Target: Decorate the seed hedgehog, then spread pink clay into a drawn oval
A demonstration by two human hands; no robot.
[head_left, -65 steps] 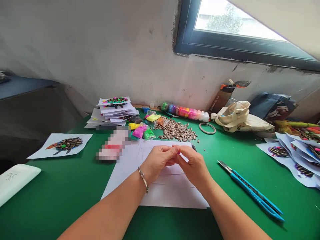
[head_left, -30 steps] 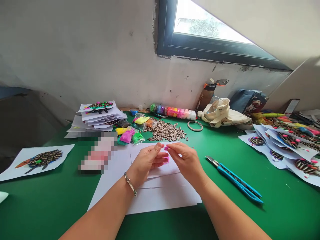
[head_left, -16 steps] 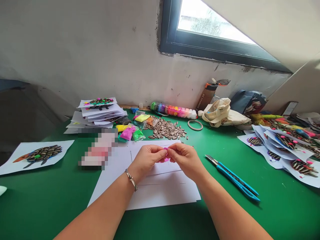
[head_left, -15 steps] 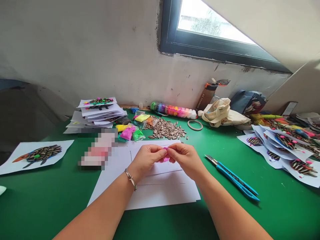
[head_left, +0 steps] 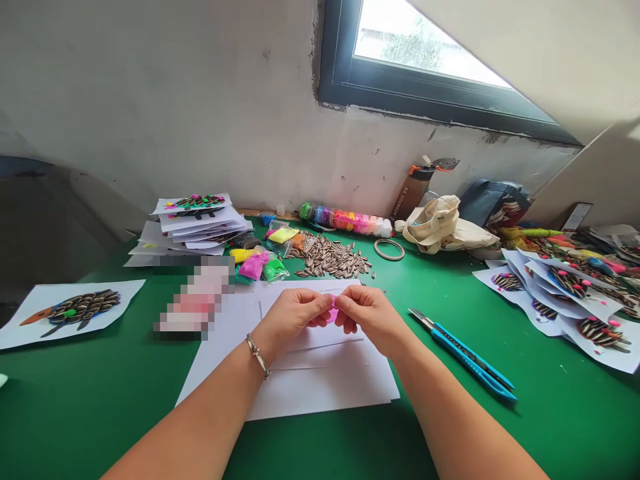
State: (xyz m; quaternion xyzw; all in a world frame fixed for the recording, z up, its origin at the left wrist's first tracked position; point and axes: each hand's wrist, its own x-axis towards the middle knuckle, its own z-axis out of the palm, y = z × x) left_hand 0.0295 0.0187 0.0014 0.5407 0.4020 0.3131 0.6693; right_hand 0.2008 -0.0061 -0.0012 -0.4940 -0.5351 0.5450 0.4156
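Observation:
My left hand [head_left: 295,315] and my right hand [head_left: 370,313] meet above the white paper [head_left: 320,390], thumbs and fingertips pinched on a small lump of pink modelling clay [head_left: 332,312]. Fingers cover much of the lump, so its full shape is hidden. Several dark lines cross the sheet beneath. To the right of my right hand lies a blue utility knife [head_left: 467,357] with its blade out. Beyond my hands are small bags of coloured clay [head_left: 254,265], pink, yellow and green among them, beside a heap of sunflower seeds [head_left: 333,257].
A bird picture made of seeds [head_left: 83,310] lies at left, near a stack of papers [head_left: 193,230]. More seed pictures [head_left: 575,300] are at right. Along the wall stand a tube of coloured clay [head_left: 347,220], a brown bottle [head_left: 413,193] and a cloth bag [head_left: 445,227]. A tape ring [head_left: 389,250] lies behind.
The pink clay between my fingertips looks paler and more stretched between the thumbs. Both hands stay in nearly the same place; the view has shifted slightly.

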